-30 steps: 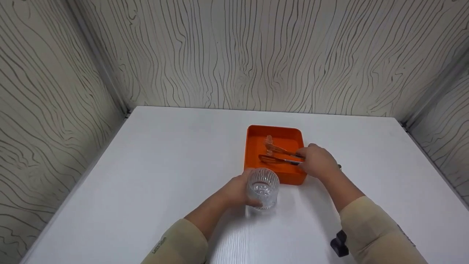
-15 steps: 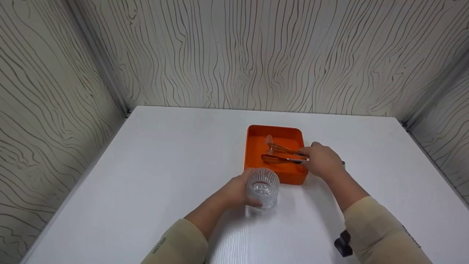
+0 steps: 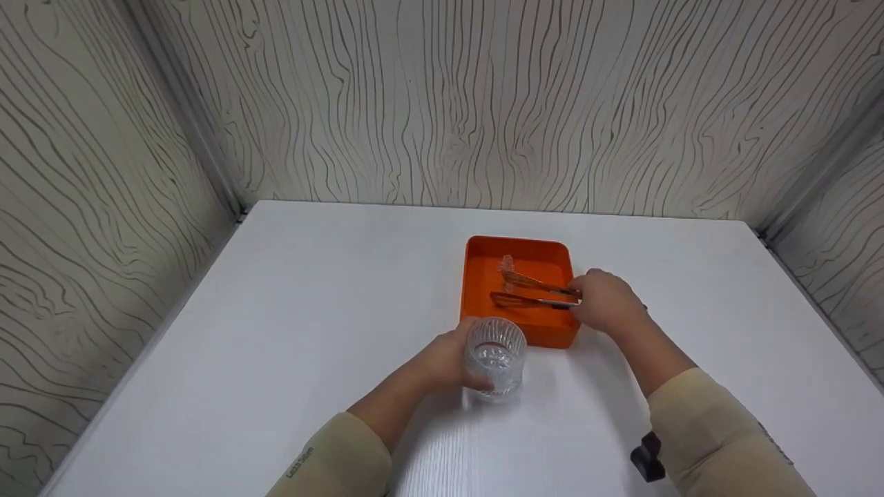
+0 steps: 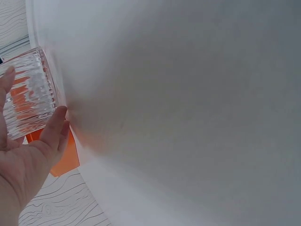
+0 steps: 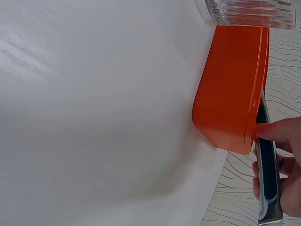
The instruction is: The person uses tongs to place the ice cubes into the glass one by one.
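Place: walled work booth | white tabletop (image 3: 331, 290) | wood-grain-patterned panels (image 3: 442, 103)

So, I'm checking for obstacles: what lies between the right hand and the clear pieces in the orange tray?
In the head view, the tongs reach from the right hand over the orange tray's right rim toward the clear pieces.

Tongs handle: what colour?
The tongs handle is silver-edged with a dark centre; right wrist view shows best.
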`<state>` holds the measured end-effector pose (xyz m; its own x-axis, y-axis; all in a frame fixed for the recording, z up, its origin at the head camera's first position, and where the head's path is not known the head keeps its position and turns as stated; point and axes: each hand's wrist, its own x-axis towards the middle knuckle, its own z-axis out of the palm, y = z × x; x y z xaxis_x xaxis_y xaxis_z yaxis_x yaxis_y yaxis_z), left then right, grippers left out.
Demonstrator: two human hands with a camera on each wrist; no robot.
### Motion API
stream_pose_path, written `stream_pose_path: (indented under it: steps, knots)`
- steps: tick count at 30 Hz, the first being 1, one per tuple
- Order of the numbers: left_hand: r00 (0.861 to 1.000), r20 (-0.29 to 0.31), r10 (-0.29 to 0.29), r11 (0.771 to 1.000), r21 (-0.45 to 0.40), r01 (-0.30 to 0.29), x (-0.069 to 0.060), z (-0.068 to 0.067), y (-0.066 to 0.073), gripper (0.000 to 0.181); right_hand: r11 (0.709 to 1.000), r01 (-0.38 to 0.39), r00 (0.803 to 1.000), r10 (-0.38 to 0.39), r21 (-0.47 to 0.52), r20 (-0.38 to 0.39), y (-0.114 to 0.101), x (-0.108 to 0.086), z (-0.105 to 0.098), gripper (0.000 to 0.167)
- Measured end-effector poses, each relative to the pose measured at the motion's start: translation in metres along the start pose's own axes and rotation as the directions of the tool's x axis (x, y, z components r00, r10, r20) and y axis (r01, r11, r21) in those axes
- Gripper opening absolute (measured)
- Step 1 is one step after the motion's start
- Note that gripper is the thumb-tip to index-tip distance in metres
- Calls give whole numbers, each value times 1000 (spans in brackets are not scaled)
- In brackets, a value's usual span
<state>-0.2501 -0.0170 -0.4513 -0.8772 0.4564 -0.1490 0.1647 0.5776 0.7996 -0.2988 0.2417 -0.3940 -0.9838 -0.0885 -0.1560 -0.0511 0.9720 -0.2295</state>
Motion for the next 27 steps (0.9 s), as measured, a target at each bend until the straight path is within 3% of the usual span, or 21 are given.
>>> stream_pose_path:
  steps: [6, 27]
  knots:
    - [999, -5, 31, 999, 9, -31, -1, 0, 0, 83, 1000, 16, 1000, -16, 22, -7, 0, -2, 0, 18]
    - [1000, 2, 5, 1000, -1, -5, -1, -1, 0, 85, 994, -27, 1000, 26, 105, 3, 11, -3, -7, 19]
